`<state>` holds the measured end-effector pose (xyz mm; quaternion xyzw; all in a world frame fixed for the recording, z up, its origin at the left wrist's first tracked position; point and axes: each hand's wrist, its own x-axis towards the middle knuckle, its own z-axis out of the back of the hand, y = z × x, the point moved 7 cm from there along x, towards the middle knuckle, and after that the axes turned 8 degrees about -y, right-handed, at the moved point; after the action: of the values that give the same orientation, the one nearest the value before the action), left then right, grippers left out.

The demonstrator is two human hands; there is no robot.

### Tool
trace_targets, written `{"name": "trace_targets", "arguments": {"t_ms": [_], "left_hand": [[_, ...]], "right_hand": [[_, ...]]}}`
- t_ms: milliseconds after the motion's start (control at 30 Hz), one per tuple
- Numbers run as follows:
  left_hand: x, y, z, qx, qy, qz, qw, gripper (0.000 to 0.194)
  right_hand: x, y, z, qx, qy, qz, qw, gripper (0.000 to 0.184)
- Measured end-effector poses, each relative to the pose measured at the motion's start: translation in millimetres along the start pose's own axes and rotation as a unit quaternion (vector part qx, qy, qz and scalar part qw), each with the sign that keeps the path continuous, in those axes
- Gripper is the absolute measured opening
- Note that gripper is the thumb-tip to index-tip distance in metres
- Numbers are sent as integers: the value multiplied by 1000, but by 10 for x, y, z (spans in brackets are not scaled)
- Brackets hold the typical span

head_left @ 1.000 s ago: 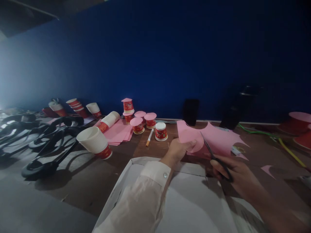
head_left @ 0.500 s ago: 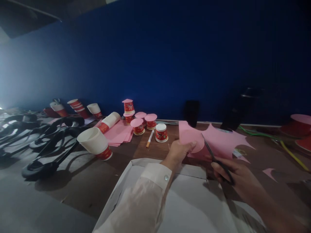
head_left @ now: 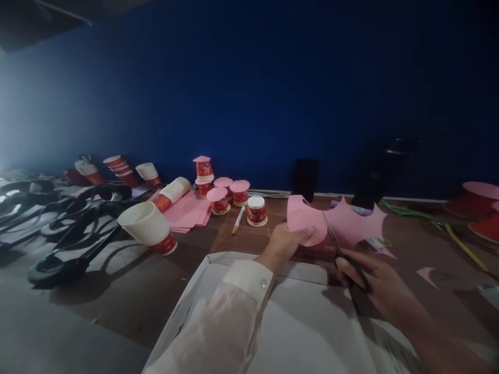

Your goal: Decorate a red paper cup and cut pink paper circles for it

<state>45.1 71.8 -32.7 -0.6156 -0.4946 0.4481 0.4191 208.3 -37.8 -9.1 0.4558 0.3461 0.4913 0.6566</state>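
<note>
My left hand [head_left: 281,245] pinches a sheet of pink paper [head_left: 353,224] near a rounded, disc-like part of it, thumb on top. The sheet's far edge is scalloped with pointed tips and curved cut-outs. My right hand [head_left: 384,283] grips dark-handled scissors [head_left: 354,268], fingers in the loops. Their blades lie at the right edge of the rounded part, pointing away from me. Just beyond my left hand an upside-down red paper cup [head_left: 257,212] stands on the brown table, a white marker [head_left: 238,221] with an orange end beside it.
Several red cups topped with pink discs [head_left: 239,185] stand at the back. Left of them lie pink sheets [head_left: 189,215], a tilted cup stack [head_left: 148,228] and black headset-like objects [head_left: 58,270]. A white box [head_left: 304,317] is nearest me. A pink scrap [head_left: 428,275] lies right.
The scissors have moved slightly along the curve of the rounded part. The paper's right side has shifted left and its tips look bent differently. The whole view has shifted a little.
</note>
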Motion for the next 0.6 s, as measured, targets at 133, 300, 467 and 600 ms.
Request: {"name": "trace_targets", "arguments": {"t_ms": [133, 300, 467, 600], "left_hand": [[18, -5, 10, 48, 2, -13, 999, 43], [15, -7, 9, 87, 10, -22, 996, 46], [35, 9, 7, 72, 17, -16, 997, 52], [20, 14, -1, 55, 18, -9, 998, 46]], "right_hand": [[12, 2, 8, -6, 4, 4, 1000, 48], [-3, 20, 19, -10, -6, -3, 1000, 49], [-20, 15, 28, 6, -33, 0, 999, 48], [-6, 3, 7, 12, -14, 1, 1000, 51]]}}
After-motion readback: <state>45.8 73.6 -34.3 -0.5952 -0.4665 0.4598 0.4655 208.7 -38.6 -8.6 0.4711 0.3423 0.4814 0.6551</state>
